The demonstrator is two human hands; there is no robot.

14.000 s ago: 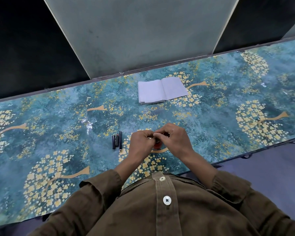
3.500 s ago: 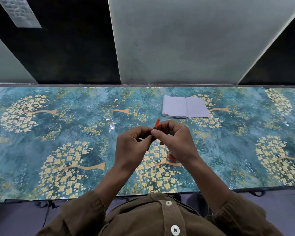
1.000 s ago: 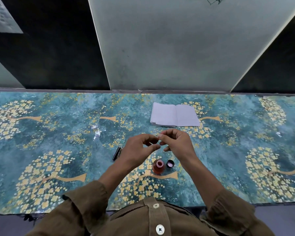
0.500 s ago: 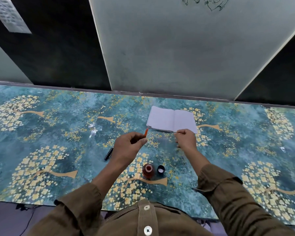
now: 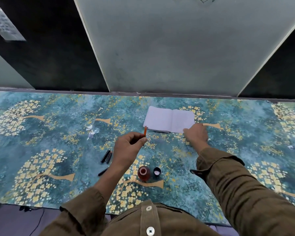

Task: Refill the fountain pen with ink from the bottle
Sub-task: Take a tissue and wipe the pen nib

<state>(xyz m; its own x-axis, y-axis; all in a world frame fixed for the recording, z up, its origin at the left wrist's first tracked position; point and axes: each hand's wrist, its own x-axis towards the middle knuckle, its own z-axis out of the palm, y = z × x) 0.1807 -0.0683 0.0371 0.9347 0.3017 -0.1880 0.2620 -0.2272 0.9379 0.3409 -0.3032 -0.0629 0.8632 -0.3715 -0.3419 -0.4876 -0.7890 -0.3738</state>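
My left hand [image 5: 128,150] pinches a thin orange-red tube [image 5: 145,131], the pen's ink part, and holds it upright above the table. My right hand [image 5: 197,134] reaches forward and rests at the near right corner of the open notebook [image 5: 169,119]; whether its fingers grip the page I cannot tell. The open ink bottle [image 5: 143,172] with red ink stands near my chest. Its dark cap [image 5: 157,171] lies upturned just right of it. Black pen parts [image 5: 106,156] lie left of my left wrist, and another black piece [image 5: 103,171] lies nearer me.
A teal tablecloth [image 5: 49,133] with yellow flower trees covers the table. A grey and black panelled wall [image 5: 160,48] rises right behind the far edge. Cables [image 5: 32,218] hang below the near left edge.
My hands have parted. The right hand left the orange tube and stretched forward to the notebook's corner. The left hand keeps the tube raised.
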